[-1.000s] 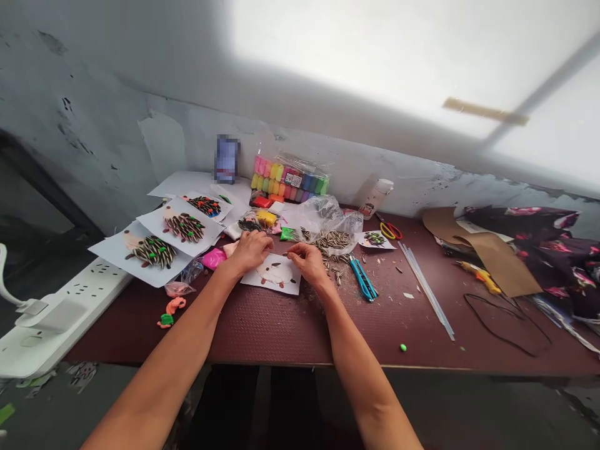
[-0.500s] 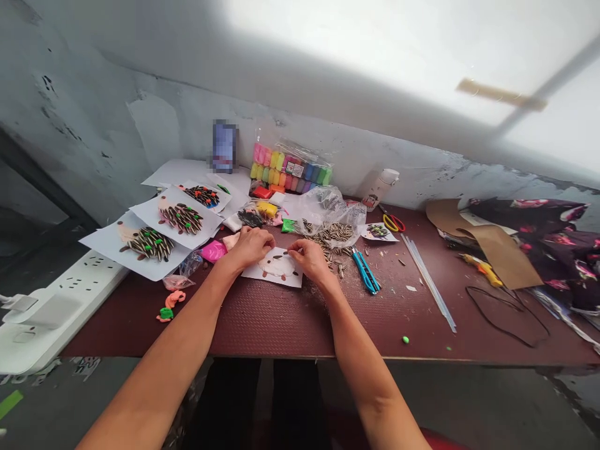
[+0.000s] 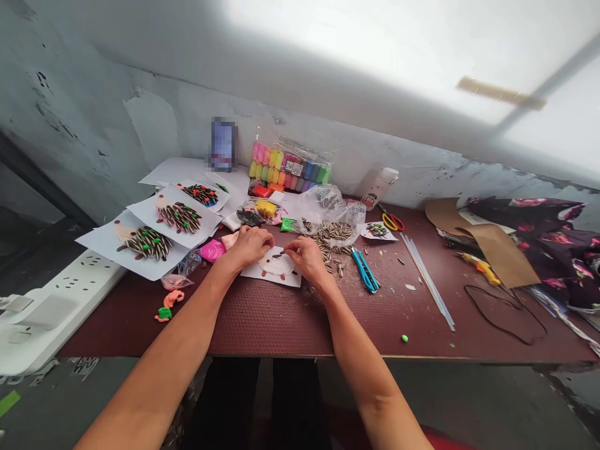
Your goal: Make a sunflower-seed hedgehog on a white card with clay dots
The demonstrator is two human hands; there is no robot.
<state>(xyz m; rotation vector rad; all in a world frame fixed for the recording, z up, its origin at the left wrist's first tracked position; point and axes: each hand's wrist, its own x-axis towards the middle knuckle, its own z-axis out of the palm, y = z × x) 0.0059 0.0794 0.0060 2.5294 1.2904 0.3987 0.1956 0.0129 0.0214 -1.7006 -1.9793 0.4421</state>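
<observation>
A white card (image 3: 262, 273) lies on the dark red table, bearing a flat, pale clay shape (image 3: 277, 265) with brown bits round its edge and dark seeds near its top. My left hand (image 3: 254, 245) rests at the card's upper left, fingers bent over its edge. At the upper right, my right hand (image 3: 305, 255) pinches with thumb and forefinger just above the clay; a small dark seed shows at the fingertips. Striped seeds (image 3: 338, 232) lie heaped beyond my right hand, partly under a clear plastic bag (image 3: 323, 203).
Seed-covered hedgehog cards (image 3: 180, 219) are stacked at left beside a white power strip (image 3: 70, 300). Packaged coloured clay (image 3: 290, 169) leans on the wall. Right of my hands are a blue cutter (image 3: 365, 271), scissors (image 3: 392, 221), clear sticks (image 3: 429, 281) and a yellow glue gun (image 3: 485, 269).
My right hand has shifted slightly left over the card, its fingertips closer to the dark seeds at the top of the clay. My left hand stays at the card's edge.
</observation>
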